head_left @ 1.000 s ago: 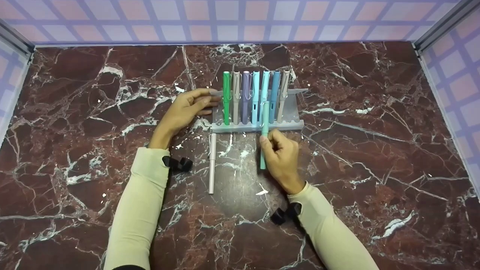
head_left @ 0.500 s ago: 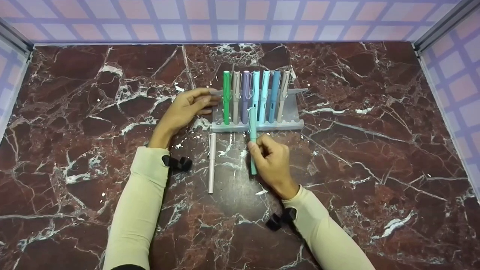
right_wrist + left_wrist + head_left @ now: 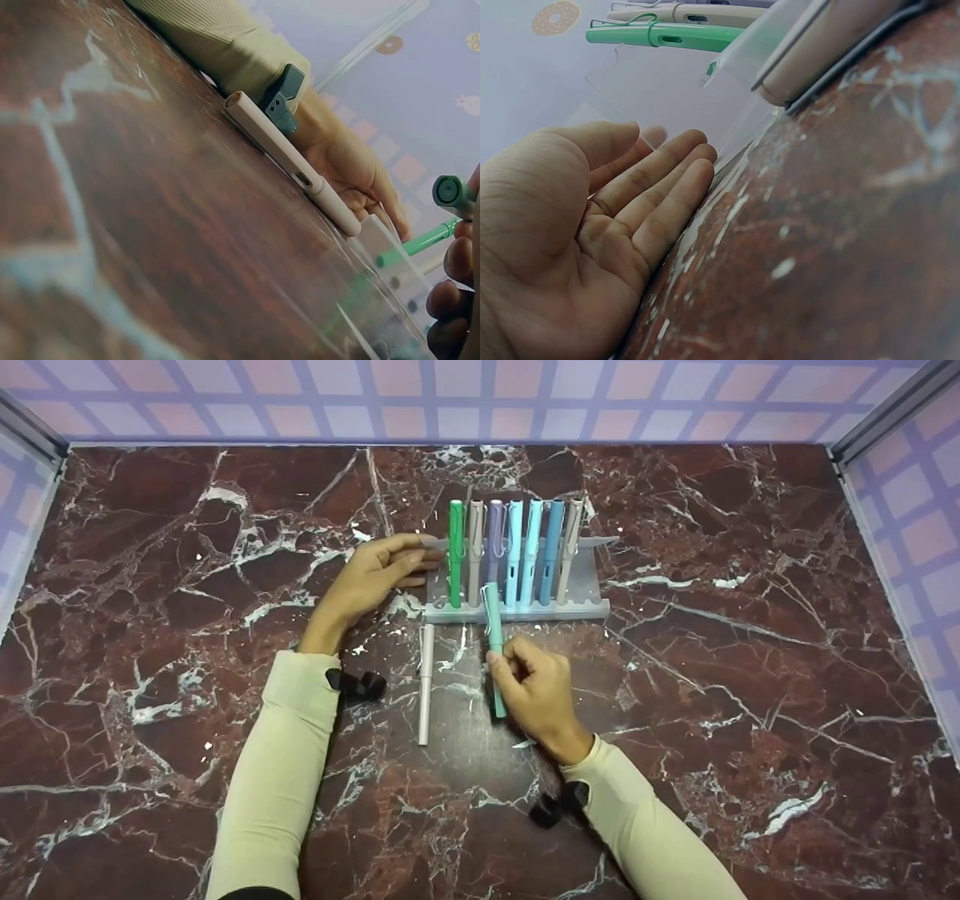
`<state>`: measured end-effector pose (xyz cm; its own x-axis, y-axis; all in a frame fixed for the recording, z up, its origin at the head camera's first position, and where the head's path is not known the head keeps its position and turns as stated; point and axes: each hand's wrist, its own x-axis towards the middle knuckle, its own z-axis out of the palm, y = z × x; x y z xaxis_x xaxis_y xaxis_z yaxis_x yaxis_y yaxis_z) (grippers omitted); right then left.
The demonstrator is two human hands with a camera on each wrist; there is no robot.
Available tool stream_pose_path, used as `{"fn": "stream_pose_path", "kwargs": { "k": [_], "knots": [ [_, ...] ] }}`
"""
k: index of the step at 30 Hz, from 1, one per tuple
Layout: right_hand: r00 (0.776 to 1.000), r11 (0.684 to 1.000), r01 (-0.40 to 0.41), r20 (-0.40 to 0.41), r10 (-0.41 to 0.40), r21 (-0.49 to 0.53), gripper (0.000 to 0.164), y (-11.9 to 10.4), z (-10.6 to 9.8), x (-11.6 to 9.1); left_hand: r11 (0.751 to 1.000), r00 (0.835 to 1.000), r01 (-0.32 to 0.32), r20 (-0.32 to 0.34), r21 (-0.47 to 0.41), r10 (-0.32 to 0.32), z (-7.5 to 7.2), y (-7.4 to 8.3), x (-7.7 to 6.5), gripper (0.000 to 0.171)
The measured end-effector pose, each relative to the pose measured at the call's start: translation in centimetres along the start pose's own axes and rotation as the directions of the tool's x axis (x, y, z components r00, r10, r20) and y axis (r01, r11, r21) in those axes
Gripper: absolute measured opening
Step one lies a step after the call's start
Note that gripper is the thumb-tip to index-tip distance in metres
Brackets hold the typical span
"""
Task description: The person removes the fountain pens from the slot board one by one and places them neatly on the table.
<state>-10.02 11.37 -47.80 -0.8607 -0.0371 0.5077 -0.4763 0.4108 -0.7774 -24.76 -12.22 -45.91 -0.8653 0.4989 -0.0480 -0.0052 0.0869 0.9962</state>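
Observation:
In the head view my right hand point(image 3: 538, 684) pinches a teal pen point(image 3: 492, 619) between thumb and fingers, cap end away from me. The pen overlaps the front ledge of a clear pen stand point(image 3: 589, 610). Several capped pens lean in the stand, from a green pen point(image 3: 455, 551) at the left to a beige pen point(image 3: 570, 551) at the right. My left hand point(image 3: 373, 575) is at the stand's left side, fingers loosely extended toward the clear panel point(image 3: 682, 97). A pale pink pen point(image 3: 425, 686) lies on the table in front of the stand.
The tabletop point(image 3: 750, 697) is dark red marble with white veins. Checked panels point(image 3: 525, 405) stand along its back and sides. Black wrist mounts point(image 3: 358, 685) stick out from both sleeves.
My right hand has carried the teal pen leftward and slightly toward me, and its cap end now tips a little left. The left hand and the stand keep their places.

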Motion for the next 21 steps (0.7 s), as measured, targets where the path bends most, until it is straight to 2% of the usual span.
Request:
{"fn": "stream_pose_path", "kwargs": {
  "k": [12,21],
  "knots": [
    [0.999,0.999,-0.029,0.031,0.029,0.026,0.026,-0.45,0.33,-0.41,1.000,1.000,0.016,-0.002,-0.007,-0.016,0.09,-0.04,0.13,0.035],
    [0.998,1.000,-0.023,0.049,0.024,-0.013,0.027,-0.76,0.46,-0.47,1.000,1.000,0.025,-0.009,-0.013,-0.025,0.06,0.03,0.01,0.034]
  ]
}}
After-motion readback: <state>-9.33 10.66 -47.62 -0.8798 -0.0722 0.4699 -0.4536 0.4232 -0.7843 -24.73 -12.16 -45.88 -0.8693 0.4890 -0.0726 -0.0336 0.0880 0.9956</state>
